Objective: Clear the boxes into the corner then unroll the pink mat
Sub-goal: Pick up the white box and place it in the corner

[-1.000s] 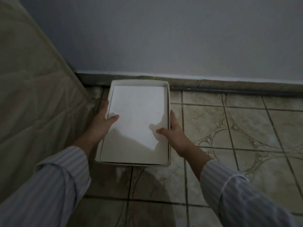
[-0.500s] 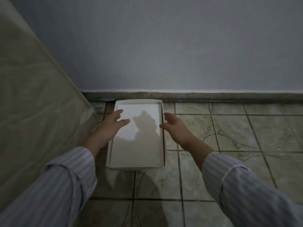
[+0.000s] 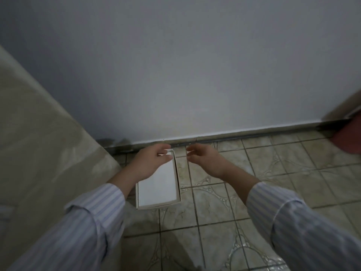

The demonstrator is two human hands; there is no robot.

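Observation:
A shallow white box (image 3: 159,189) lies flat on the tiled floor in the corner between the wall and a beige mattress. My left hand (image 3: 150,162) hovers above its far end, fingers apart, hiding that part of the box. Over bare tiles just right of the box, my right hand (image 3: 205,159) also floats with loosely spread fingers and holds nothing. At the far right edge a reddish-pink shape (image 3: 349,135) lies on the floor by the wall; I cannot tell whether it is the mat.
The beige mattress (image 3: 39,153) leans along the left side. A pale wall (image 3: 195,75) with a dark skirting strip (image 3: 254,134) closes the far side. Patterned floor tiles (image 3: 283,173) spread to the right of the box.
Both hands have let go of the box, which now rests in the corner, and lifted away above it. My view has risen and swung right, showing more wall and floor.

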